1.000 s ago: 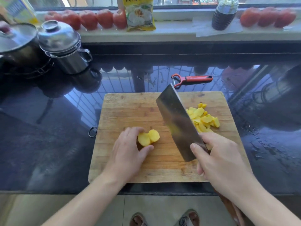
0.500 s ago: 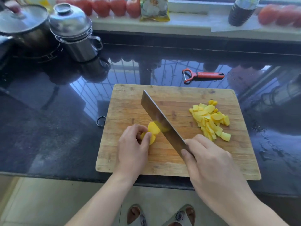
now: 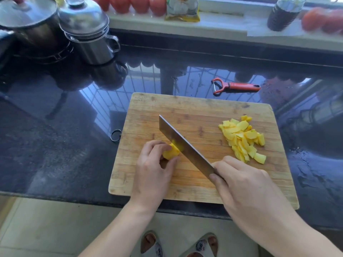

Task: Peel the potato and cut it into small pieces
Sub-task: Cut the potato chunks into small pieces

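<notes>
Pots: two polished steel vessels with domed lids, far left at the back of the tabletop.
Tabletop: dark, glossy stone, mirroring window bars; wet patches on the right.
Cutting board: pale, scuffed wooden rectangle with rounded corners and a metal ring at its left edge.
Left hand: its grip is curled over the potato, fingertips and thumb pinching it against the board.
Potato: peeled, bright yellow, smooth and moist; a small remaining chunk on the left-centre of the board, touching the blade.
Cleaver: broad, flat, grey steel blade, set diagonally, edge down at the potato.
Right hand: grip clenched round the cleaver's handle, which is hidden.
Cut pieces: heap of thin, yellow, irregular slices on the board's right side.
Peeler: red plastic Y-shape, lying on the tabletop beyond the board.
</notes>
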Available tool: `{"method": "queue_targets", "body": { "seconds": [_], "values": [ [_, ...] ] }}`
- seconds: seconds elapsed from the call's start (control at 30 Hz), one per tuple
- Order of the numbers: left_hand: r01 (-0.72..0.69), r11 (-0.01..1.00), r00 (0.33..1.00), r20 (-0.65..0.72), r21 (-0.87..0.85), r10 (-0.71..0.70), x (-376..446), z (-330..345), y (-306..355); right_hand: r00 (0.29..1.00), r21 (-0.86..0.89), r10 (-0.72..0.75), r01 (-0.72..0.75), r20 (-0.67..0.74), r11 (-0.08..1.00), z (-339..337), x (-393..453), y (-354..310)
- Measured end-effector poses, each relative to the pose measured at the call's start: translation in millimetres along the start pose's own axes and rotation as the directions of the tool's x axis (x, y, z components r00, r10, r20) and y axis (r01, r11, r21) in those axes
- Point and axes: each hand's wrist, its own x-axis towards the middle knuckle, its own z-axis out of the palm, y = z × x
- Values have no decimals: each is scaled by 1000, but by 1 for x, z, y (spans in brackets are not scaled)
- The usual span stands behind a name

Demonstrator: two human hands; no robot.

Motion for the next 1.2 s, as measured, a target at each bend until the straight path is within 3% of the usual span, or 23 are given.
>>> {"method": "queue_targets", "body": {
  "seconds": [0.13, 0.3, 0.57, 0.77, 0.93, 1.03, 1.13, 1.2],
  "values": [
    [-62, 998, 997, -45, 3, 62, -2, 2, 1, 1000, -20, 11, -11, 25, 1000, 0, -2, 0],
    [-24, 1000, 998, -50, -15, 23, -2, 1, 6, 996, -44, 63, -60, 62, 997, 2, -2, -7],
    [-25, 1000, 999, -45, 7, 25, -1, 4, 4, 978, -273, 121, -71, 171, 959, 10, 10, -22],
    [-21, 1000, 999, -41, 23, 22, -1, 4, 5, 966, -263, 138, -79, 216, 962, 22, 24, -28],
    [-29, 999, 999, -36, 32, 31, -1, 1, 11, 983, -157, 111, -88, 148, 984, 29, 33, -19],
    [54, 996, 997, -56, 65, -51, 7, -12, 5, 988, 40, 115, -120, 101, 992, 24, 32, -7],
    [126, 986, 991, 23, 109, -129, 30, -31, -5, 983, 227, 179, -182, 36, 957, 15, 28, 4],
    [85, 982, 988, 115, 171, -105, 49, -40, -6, 970, 329, 240, -236, 28, 914, 11, 24, 13]
  ]
}}
